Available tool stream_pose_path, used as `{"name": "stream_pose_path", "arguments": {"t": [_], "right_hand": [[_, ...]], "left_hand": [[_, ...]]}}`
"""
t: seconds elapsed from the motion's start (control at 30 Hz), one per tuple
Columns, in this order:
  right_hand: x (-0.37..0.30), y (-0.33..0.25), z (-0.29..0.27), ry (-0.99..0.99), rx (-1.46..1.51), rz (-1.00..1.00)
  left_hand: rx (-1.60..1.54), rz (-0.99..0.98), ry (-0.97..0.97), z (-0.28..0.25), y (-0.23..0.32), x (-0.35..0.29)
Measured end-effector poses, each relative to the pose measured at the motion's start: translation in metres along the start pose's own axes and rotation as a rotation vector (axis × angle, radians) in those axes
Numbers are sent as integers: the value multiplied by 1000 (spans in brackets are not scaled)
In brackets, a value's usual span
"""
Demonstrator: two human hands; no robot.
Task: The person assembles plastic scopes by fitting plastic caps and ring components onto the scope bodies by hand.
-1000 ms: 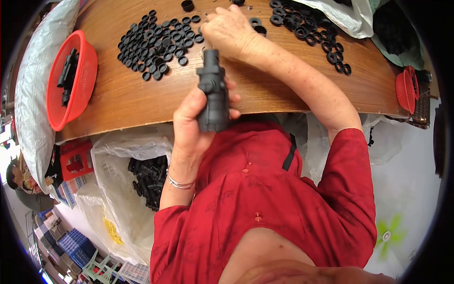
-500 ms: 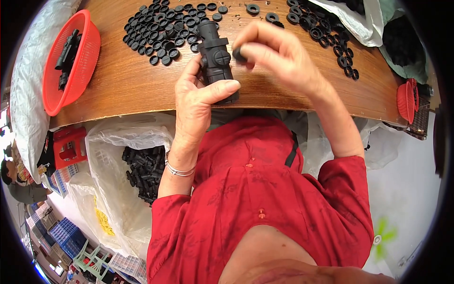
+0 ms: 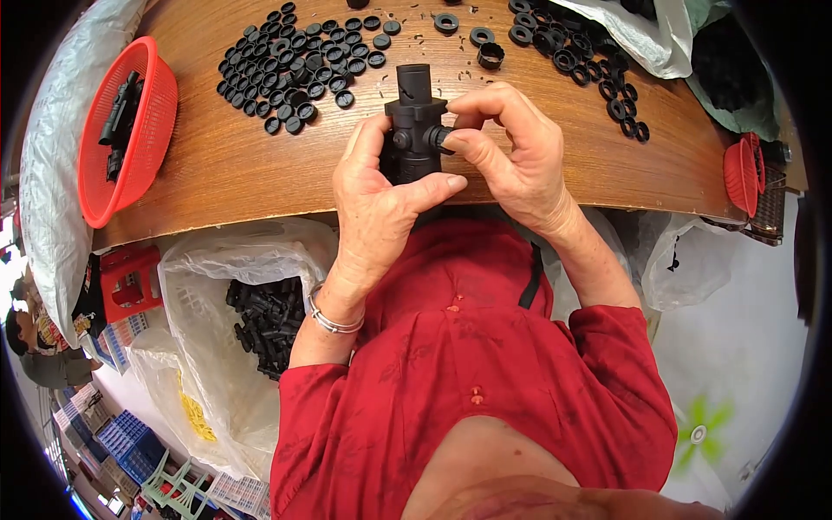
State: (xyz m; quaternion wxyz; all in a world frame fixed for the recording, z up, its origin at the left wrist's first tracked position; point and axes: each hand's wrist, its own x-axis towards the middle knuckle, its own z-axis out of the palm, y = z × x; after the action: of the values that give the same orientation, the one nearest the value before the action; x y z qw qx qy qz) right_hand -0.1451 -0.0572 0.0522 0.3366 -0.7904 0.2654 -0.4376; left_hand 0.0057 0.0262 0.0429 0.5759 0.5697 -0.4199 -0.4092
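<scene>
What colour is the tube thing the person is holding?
The tube thing is black; it shows best in the head view.

No txt, labels or nos. legible (at this res.).

Your tabletop (image 3: 260, 169), near left corner: one large red basket (image 3: 156, 121); left edge: one white sack (image 3: 62, 130); near right corner: one small red basket (image 3: 738, 178). Off the tabletop, to your left: blue crates (image 3: 128, 444), one light-green stool (image 3: 178, 487); to your right: one green-bladed fan (image 3: 698, 433).
</scene>
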Motion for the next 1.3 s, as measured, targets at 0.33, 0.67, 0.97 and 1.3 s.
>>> {"name": "stream_pose_path", "arguments": {"t": [0.33,0.67,0.97,1.3], "right_hand": [[-20,-7,8,-14,440,388],[-31,-9,6,-33,502,306],[-34,-8,-1,-102,300,236],[21,56,-33,69,-385,177]], "left_hand": [[-144,-62,-108,3,-3,3],[30,9,-130,-2,5,12],[180,82,-108,-6,1,13],[-87,-110,-184,-3,13,12]]}}
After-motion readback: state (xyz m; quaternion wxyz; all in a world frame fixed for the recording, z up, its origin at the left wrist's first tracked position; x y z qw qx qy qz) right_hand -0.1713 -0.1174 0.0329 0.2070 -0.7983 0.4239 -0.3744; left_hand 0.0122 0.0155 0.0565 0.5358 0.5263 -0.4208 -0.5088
